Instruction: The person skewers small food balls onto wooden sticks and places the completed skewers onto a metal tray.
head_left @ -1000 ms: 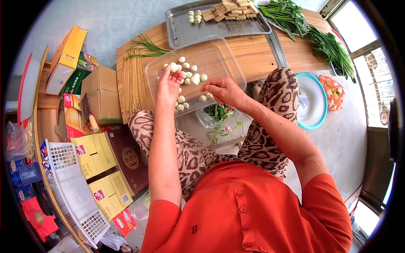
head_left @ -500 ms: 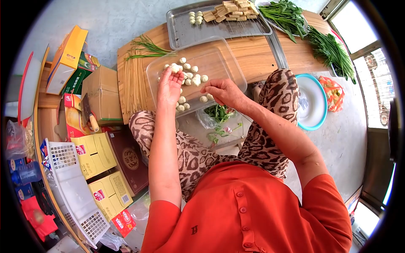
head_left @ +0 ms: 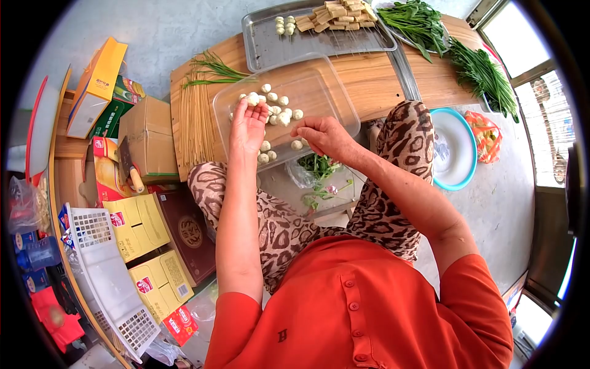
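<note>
My left hand [head_left: 249,129] is palm up over the clear plastic tub [head_left: 335,92], its fingertips closed around a white food ball [head_left: 252,98]. Several similar pale balls, much like fish balls, lie loose in the tub below and beside it. My right hand [head_left: 327,136] is over the tub's right part with thumb and fingers pinched together. Whatever is in that pinch, if anything, is too thin or hidden to make out. A loose ball [head_left: 297,145] lies just below its fingertips.
Behind the tub, a metal tray [head_left: 261,52] holds skewered balls and stacked tan rolls. Thin metal skewers [head_left: 402,74] and bamboo sticks [head_left: 192,132] lie on the wooden table [head_left: 369,101]. Leafy greens [head_left: 412,24] are at back right. A blue-rimmed basin [head_left: 455,178] stands right; boxes [head_left: 147,135] left.
Both hands stay almost in place. My right hand has shifted very slightly left, and the ball at my left fingertips sits a little differently.
</note>
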Available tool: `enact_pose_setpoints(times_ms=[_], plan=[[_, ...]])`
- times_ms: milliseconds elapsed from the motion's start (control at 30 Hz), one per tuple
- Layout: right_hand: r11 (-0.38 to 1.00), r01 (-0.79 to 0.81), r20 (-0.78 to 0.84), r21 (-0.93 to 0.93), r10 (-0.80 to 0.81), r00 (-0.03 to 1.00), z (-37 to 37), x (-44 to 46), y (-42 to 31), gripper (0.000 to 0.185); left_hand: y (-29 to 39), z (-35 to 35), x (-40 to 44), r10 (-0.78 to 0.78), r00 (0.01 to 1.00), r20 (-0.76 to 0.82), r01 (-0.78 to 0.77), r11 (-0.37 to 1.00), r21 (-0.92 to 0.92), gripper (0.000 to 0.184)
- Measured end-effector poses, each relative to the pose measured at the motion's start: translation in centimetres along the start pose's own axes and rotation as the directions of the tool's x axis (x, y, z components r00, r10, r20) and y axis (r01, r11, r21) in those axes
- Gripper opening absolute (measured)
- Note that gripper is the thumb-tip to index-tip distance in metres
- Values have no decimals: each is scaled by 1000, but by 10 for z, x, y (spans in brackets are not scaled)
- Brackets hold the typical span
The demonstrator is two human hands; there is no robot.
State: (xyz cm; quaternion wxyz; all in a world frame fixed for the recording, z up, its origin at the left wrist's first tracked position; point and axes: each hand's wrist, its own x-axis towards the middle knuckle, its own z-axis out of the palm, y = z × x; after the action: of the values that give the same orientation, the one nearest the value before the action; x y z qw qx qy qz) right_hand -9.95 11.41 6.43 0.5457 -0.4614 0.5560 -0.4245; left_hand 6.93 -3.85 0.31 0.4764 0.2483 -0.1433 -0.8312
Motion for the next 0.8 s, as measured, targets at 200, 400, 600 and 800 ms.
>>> enact_pose_setpoints(times_ms=[200,400,600,800], plan=[[1000,8,8,13,-8,1000,1,1,0,22,2,3,-2,-35,999,-17,33,998,-59,25],[1000,19,2,-4,-19,1000,2,1,0,22,3,10,-5,-4,1000,4,5,997,-78,22],[999,39,0,-16,-39,999,3,2,3,21,2,15,-8,13,1000,16,-11,994,-108,19],[999,52,3,-8,-52,999,3,1,4,21,-1,16,-9,11,999,34,-8,997,-78,18]])
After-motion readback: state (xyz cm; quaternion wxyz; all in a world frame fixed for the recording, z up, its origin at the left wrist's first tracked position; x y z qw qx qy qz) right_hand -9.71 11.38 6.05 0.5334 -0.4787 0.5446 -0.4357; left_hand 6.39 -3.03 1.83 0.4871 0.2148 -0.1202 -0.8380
